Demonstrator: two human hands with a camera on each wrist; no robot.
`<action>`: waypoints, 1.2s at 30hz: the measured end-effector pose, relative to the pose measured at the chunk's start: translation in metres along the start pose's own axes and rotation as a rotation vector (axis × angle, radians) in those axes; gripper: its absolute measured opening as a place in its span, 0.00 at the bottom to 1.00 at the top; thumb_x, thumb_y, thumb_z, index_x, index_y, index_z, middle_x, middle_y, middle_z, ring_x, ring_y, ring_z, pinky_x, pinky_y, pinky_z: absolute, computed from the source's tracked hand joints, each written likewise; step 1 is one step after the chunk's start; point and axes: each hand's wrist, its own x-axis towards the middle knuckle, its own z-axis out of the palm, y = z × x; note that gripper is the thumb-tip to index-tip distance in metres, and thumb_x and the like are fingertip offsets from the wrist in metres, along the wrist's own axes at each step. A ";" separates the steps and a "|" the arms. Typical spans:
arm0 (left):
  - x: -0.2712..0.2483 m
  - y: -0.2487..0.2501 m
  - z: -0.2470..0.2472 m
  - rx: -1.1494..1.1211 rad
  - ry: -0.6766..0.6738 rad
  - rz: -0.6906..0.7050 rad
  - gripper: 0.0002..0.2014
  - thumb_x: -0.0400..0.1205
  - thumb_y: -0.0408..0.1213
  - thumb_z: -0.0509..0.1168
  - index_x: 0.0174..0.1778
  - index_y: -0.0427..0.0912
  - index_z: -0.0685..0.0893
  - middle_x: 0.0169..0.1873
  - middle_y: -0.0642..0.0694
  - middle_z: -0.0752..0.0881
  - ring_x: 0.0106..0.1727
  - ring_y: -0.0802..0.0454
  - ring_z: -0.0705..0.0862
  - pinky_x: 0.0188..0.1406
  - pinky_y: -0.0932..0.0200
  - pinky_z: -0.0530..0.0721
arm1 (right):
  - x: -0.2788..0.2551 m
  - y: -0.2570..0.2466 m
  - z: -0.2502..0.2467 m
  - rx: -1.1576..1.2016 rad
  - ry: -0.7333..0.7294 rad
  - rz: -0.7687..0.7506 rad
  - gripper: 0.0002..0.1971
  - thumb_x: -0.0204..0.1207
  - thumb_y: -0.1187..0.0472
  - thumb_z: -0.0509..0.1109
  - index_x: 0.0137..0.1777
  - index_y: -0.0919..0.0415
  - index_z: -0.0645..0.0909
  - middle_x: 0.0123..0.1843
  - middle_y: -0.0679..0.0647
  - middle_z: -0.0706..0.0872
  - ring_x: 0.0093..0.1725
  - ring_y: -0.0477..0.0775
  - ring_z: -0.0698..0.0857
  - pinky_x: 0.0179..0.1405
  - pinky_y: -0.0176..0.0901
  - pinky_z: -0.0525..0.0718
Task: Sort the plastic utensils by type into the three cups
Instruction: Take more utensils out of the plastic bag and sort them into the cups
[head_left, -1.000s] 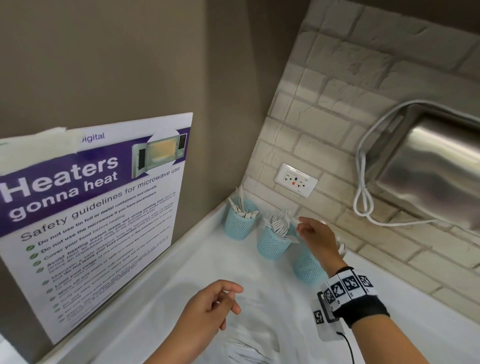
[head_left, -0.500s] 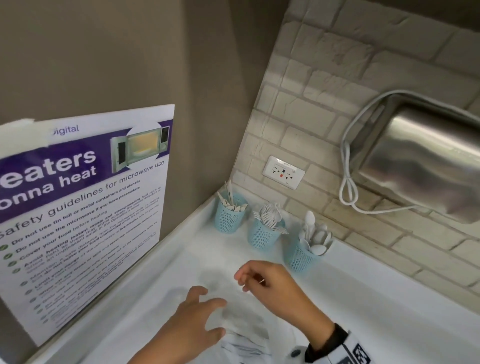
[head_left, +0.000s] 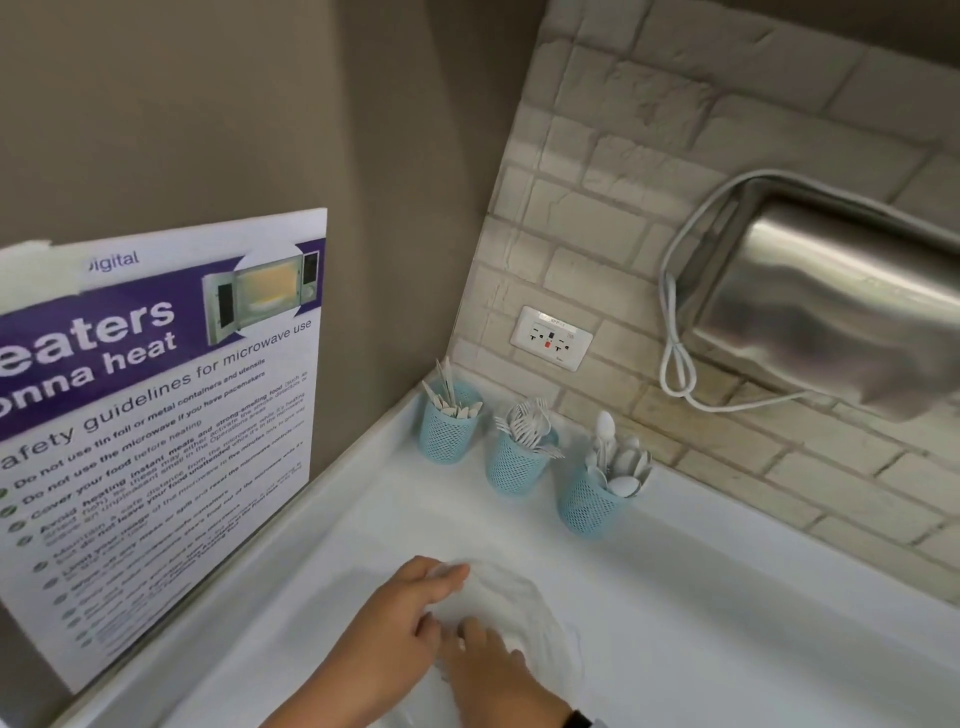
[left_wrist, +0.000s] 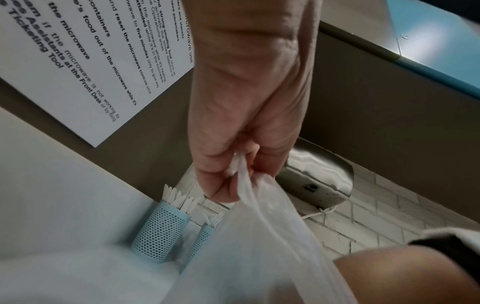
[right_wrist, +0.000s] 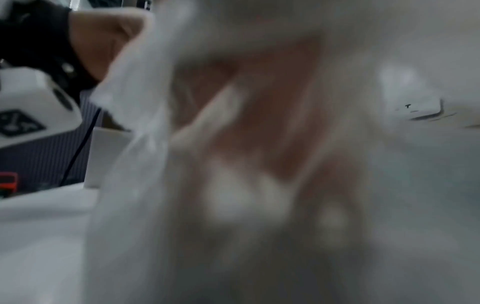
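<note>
Since approx. 1 s ago: right hand (head_left: 488, 670) gone from the spoon cup (head_left: 589, 506), now down at the bag (head_left: 524, 608) on the bench (head_left: 727, 613), close to the viewer. Left hand (head_left: 400, 618) also moved forward onto the bag, was hovering free before. Probably means: one spoon delivered, next fetch starting, so sorting not finished.

Cups w/ contents, at back by the wall: knives cup (head_left: 449, 434) left, forks cup (head_left: 517, 467) middle, spoon cup right, all three upright, well apart from the hands. Remaining utensils presumably inside the bag; not visible through the film, count unknown.

Grip, left: narrow, thumb and fingers (left_wrist: 221, 181) pinching a fold of the bag's edge, film hanging down from it, seems to hold the mouth up.

Grip, right: touching left hand, at or inside the bag mouth. Wrist view only blur behind film, so cannot tell how wide, nor if anything is held yet.

Risk, as judgement: thin film may slip or collapse over the reaching hand.
</note>
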 end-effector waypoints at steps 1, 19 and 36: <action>0.000 0.000 0.000 0.010 -0.004 0.003 0.31 0.76 0.17 0.52 0.69 0.51 0.79 0.59 0.60 0.76 0.60 0.84 0.70 0.53 0.85 0.68 | -0.001 0.001 0.001 -0.010 0.026 0.012 0.33 0.84 0.53 0.58 0.84 0.43 0.45 0.81 0.58 0.56 0.79 0.63 0.58 0.74 0.66 0.63; -0.007 -0.011 -0.010 0.130 0.005 -0.095 0.32 0.80 0.26 0.59 0.78 0.58 0.65 0.69 0.62 0.65 0.60 0.85 0.67 0.53 0.90 0.63 | -0.031 0.028 -0.016 0.464 0.359 -0.097 0.16 0.77 0.56 0.67 0.65 0.47 0.77 0.63 0.46 0.83 0.66 0.50 0.79 0.60 0.32 0.73; -0.009 -0.008 -0.007 0.115 -0.014 -0.138 0.33 0.80 0.25 0.60 0.79 0.54 0.64 0.71 0.61 0.66 0.56 0.52 0.79 0.46 0.87 0.68 | -0.062 0.022 -0.022 0.567 0.495 -0.146 0.11 0.82 0.59 0.64 0.63 0.55 0.77 0.57 0.50 0.81 0.55 0.50 0.79 0.50 0.38 0.72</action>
